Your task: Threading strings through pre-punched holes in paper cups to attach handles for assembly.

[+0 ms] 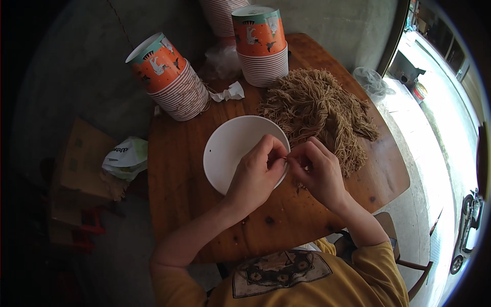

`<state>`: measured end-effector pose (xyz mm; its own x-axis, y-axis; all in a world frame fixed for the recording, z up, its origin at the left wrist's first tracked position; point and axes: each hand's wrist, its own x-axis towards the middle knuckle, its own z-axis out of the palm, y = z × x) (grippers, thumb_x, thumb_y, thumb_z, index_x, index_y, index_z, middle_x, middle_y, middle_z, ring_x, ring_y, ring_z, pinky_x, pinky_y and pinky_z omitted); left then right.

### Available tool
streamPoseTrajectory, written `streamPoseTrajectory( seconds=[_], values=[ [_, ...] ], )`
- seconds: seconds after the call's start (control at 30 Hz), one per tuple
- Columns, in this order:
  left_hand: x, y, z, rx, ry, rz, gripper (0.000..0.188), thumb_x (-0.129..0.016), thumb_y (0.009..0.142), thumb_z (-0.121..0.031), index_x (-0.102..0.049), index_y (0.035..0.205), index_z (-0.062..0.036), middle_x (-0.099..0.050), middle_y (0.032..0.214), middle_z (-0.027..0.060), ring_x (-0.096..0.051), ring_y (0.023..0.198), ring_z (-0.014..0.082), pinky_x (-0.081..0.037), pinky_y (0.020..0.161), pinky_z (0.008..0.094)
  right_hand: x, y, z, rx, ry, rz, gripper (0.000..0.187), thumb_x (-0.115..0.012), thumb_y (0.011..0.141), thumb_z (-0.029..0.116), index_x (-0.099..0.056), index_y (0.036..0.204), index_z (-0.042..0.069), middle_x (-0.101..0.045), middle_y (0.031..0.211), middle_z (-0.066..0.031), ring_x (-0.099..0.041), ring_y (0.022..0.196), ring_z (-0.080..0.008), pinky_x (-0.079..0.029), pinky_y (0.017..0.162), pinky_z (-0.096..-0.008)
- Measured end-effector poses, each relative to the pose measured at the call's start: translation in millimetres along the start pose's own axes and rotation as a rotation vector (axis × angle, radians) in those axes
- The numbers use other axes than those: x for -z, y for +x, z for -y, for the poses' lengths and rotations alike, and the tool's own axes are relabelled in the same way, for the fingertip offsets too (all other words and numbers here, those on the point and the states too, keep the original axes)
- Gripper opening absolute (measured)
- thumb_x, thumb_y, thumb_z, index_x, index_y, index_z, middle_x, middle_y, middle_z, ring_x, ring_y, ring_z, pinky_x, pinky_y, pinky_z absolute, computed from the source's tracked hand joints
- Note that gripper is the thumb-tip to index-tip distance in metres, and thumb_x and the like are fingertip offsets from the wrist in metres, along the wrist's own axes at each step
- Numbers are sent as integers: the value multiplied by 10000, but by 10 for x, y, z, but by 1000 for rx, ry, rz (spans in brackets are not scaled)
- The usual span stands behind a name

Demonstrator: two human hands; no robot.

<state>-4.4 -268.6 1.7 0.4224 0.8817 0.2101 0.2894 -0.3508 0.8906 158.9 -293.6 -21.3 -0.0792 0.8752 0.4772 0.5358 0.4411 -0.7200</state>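
Observation:
A white-lined paper tub [225, 138] lies on the table in front of me, its open mouth facing up toward me. In its left wall is one small dark hole. My left hand [258, 166] reaches over the tub, its fingers closed in a pinch at the right rim. Just outside that rim my right hand [318, 166] is closed too, thumb and fingertips meeting those of the left. Whatever is between the fingertips is too small and hidden to make out. Beside and behind my right hand spreads a heap of tan cord lengths [322, 107].
Two stacks of orange-and-teal printed paper tubs [158, 64] [258, 36] stand at the back, the left one tilted with cords hanging on it. Crumpled white paper [230, 92] lies between them. A cardboard box [84, 158] and plastic bag [126, 158] are left of the table.

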Motion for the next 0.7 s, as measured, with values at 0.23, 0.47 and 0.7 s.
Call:
streamPoseTrajectory(
  seconds=[0.23, 0.47, 0.7],
  values=[
    [56, 34, 90, 79, -193, 47, 182, -538, 848, 26, -455, 996, -42, -561, 877, 13, -553, 833, 75, -461, 736, 256, -12, -9, 3, -46, 20, -11, 110, -658, 811, 84, -573, 860, 34, -556, 796, -79, -604, 618, -203, -500, 557, -304],
    [106, 87, 91, 328, -469, 113, 253, -584, 853, -10, -450, 1061, -62, -567, 941, 31, -527, 869, 91, -439, 802, 242, -5, -37, -30, -38, 9, -25, 101, -651, 824, 81, -583, 893, 54, -547, 781, -65, -596, 612, -186, -490, 538, -306],
    [95, 113, 80, 335, -450, 121, 265, -604, 873, -50, -455, 1092, -42, -579, 953, 47, -537, 880, 99, -447, 800, 243, 90, 5, -103, 235, -173, 18, 146, -648, 806, 55, -604, 941, 91, -536, 778, -58, -600, 629, -221, -490, 522, -302]
  ],
)
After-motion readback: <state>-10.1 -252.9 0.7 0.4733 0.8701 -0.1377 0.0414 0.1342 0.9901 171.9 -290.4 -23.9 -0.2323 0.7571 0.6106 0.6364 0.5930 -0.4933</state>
